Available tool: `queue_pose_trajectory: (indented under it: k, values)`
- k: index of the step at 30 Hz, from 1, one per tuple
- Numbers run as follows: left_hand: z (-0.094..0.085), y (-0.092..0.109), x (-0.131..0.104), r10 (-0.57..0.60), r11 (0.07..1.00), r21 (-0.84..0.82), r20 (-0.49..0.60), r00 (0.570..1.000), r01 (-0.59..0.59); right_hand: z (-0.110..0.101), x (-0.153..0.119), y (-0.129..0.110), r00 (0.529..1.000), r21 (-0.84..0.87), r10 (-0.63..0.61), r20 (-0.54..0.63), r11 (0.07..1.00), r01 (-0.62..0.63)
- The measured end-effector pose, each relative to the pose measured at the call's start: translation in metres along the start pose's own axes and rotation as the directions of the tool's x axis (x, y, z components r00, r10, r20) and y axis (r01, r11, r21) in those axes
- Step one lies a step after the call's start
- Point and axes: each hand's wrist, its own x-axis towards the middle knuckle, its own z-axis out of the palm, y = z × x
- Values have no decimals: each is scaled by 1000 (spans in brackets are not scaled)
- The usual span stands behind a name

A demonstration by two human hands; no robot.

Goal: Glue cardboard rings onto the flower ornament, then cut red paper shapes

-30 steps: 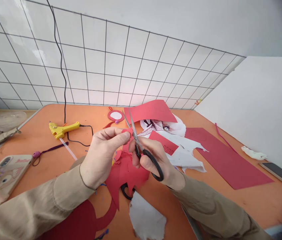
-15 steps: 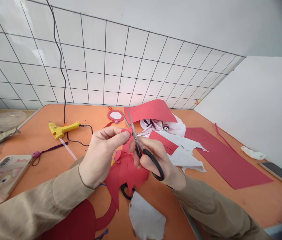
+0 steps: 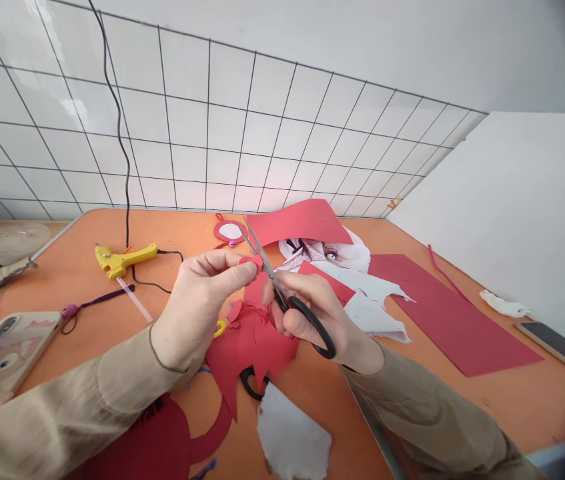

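Near the middle of the view, my left hand [image 3: 197, 303] pinches a small red paper piece [image 3: 252, 262] between thumb and fingers. My right hand [image 3: 315, 313] is wrapped round the black handles of the scissors [image 3: 307, 323]. Their blades point up and to the left, slightly apart, right beside the red piece. Below both hands lie cut red paper scraps [image 3: 247, 343]. A second black scissor handle [image 3: 252, 385] pokes out from under those scraps, its blades hidden. A grey-white scrap [image 3: 295, 433] rests just in front.
A yellow glue gun [image 3: 125, 260] with a black cord and a phone in a patterned case [image 3: 12, 350] are at the left. Behind stands a round red-rimmed piece [image 3: 229, 231]. A large red sheet [image 3: 452, 317] and a dark flat device [image 3: 562, 343] lie at the right.
The scissor blades have closed somewhat beside the red piece, and my right hand has tilted slightly. My left hand has shifted a little left with its piece. The whole view has moved slightly.
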Motion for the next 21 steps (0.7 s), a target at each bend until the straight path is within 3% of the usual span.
queue_pose_trajectory:
  k: [12, 21]
  values:
    - [-4, 2, 3, 27, 992, 119, 27, 999, -30, -16, 1, -15, 997, -194, 36, 68, 981, -22]
    - [-5, 7, 4, -9, 992, 123, 111, 994, -5, -27, -2, -19, 985, -204, 88, 151, 977, -56]
